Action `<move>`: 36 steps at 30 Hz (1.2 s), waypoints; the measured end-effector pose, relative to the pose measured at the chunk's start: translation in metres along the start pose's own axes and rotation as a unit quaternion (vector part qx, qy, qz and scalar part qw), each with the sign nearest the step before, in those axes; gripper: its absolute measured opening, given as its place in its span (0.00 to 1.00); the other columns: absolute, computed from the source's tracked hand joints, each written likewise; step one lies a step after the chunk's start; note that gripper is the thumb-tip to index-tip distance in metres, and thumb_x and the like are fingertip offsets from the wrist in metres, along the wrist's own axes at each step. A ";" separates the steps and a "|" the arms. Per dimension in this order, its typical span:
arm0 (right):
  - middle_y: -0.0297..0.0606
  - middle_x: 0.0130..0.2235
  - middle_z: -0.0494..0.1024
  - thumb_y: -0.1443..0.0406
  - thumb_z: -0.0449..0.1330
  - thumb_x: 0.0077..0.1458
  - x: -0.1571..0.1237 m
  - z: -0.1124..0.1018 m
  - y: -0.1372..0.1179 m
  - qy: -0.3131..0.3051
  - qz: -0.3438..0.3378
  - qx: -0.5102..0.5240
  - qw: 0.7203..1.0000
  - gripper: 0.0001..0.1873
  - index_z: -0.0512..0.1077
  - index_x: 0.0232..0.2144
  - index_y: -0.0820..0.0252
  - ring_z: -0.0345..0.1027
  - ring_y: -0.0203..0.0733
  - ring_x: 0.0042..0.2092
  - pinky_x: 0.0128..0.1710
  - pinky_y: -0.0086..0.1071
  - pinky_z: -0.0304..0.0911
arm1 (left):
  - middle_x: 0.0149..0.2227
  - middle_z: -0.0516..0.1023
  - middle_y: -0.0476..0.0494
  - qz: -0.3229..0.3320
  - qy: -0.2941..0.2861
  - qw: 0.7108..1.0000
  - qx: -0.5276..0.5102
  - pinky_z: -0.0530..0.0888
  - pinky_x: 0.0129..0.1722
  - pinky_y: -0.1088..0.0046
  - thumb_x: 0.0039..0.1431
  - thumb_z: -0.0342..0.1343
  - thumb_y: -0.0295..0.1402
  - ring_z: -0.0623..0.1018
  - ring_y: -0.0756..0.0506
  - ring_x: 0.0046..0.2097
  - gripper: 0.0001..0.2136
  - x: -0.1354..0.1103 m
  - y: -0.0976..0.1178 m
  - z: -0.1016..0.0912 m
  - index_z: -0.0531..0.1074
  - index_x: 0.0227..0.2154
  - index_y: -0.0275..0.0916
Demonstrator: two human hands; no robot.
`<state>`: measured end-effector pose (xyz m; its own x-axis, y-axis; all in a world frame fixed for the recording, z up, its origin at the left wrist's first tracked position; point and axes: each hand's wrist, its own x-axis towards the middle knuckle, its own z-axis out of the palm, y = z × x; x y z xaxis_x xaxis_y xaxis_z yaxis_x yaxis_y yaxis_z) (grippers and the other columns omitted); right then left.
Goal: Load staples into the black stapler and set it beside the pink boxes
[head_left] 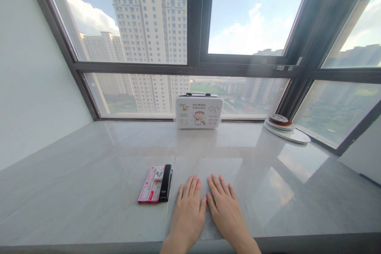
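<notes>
My left hand (189, 210) lies palm down on the grey marble-look sill (98, 214), fingers stretched out and holding nothing. Beside it, my right hand (224, 208) rests flat in the same way, with the two thumbs almost touching. Just left of my left hand is a black stapler (165, 182). It lies against a flat red-and-white printed pad or booklet (149, 190). A small white box with a picture on it (159, 173) sits on the upper part of that pad, next to the stapler.
A white case with cartoon prints and a black handle (199, 112) stands upright against the window at the back. In the right back corner, plates and round dishes (281, 123) are stacked. Dark window frames (178, 69) border the sill, and a white wall (38, 67) rises on the left.
</notes>
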<state>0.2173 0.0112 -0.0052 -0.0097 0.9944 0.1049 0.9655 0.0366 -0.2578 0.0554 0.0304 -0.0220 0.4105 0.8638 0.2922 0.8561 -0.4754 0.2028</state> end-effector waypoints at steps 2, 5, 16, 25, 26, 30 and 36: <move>0.30 0.74 0.46 0.52 0.39 0.71 0.000 0.001 0.000 0.000 0.002 0.000 1.000 0.31 0.53 0.72 0.48 0.36 0.51 0.75 0.72 0.54 0.38 | 0.74 0.49 0.46 0.002 0.000 1.000 -0.002 0.57 0.71 0.51 0.75 0.38 0.40 0.53 0.40 0.74 0.26 0.000 0.001 -0.001 0.50 0.73 0.46; 0.29 0.74 0.46 0.52 0.39 0.71 0.000 0.001 0.001 -0.003 0.002 -0.002 1.000 0.32 0.52 0.72 0.48 0.36 0.51 0.75 0.72 0.54 0.38 | 0.74 0.49 0.46 0.003 -0.002 1.000 0.000 0.57 0.71 0.51 0.75 0.37 0.39 0.52 0.40 0.74 0.26 0.000 0.002 -0.002 0.50 0.72 0.45; 0.31 0.74 0.46 0.50 0.40 0.71 -0.003 -0.003 0.000 0.000 -0.008 -0.004 1.000 0.32 0.52 0.72 0.48 0.36 0.53 0.75 0.72 0.54 0.38 | 0.74 0.51 0.44 0.012 0.009 1.000 0.013 0.57 0.71 0.52 0.75 0.36 0.38 0.53 0.40 0.74 0.26 0.000 0.001 -0.002 0.52 0.72 0.44; 0.31 0.74 0.45 0.49 0.40 0.70 -0.003 -0.004 -0.001 -0.003 -0.012 -0.003 1.000 0.33 0.52 0.72 0.48 0.35 0.53 0.75 0.72 0.54 0.36 | 0.74 0.49 0.47 0.011 0.003 1.000 0.016 0.57 0.71 0.52 0.75 0.35 0.37 0.52 0.41 0.74 0.26 0.000 0.001 -0.002 0.51 0.72 0.45; 0.31 0.74 0.45 0.49 0.41 0.70 -0.003 -0.004 -0.001 -0.003 -0.012 -0.002 1.000 0.33 0.52 0.72 0.48 0.35 0.53 0.75 0.72 0.54 0.36 | 0.75 0.49 0.47 0.012 0.004 1.000 0.017 0.57 0.71 0.52 0.75 0.35 0.37 0.51 0.41 0.74 0.26 0.000 0.001 -0.001 0.51 0.72 0.45; 0.31 0.74 0.49 0.50 0.43 0.69 -0.003 -0.004 0.003 0.008 -0.012 0.015 1.000 0.32 0.55 0.72 0.48 0.37 0.54 0.75 0.72 0.53 0.37 | 0.74 0.49 0.46 0.011 0.004 1.000 0.021 0.57 0.71 0.52 0.74 0.35 0.36 0.52 0.41 0.74 0.26 0.001 0.001 -0.002 0.51 0.72 0.44; 0.43 0.60 0.74 0.49 0.45 0.69 0.024 -0.012 -0.026 0.026 0.022 0.189 0.981 0.30 0.67 0.64 0.55 0.65 0.49 0.62 0.64 0.40 0.57 | 0.73 0.56 0.46 0.034 -0.037 0.998 0.023 0.58 0.70 0.48 0.72 0.41 0.35 0.54 0.37 0.73 0.26 -0.011 0.003 -0.012 0.53 0.72 0.46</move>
<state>0.1954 0.0333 0.0156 0.0518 0.9898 0.1326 0.7996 0.0384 -0.5993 0.0497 0.0181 -0.0136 0.4893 0.8402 0.2338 0.8379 -0.5273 0.1413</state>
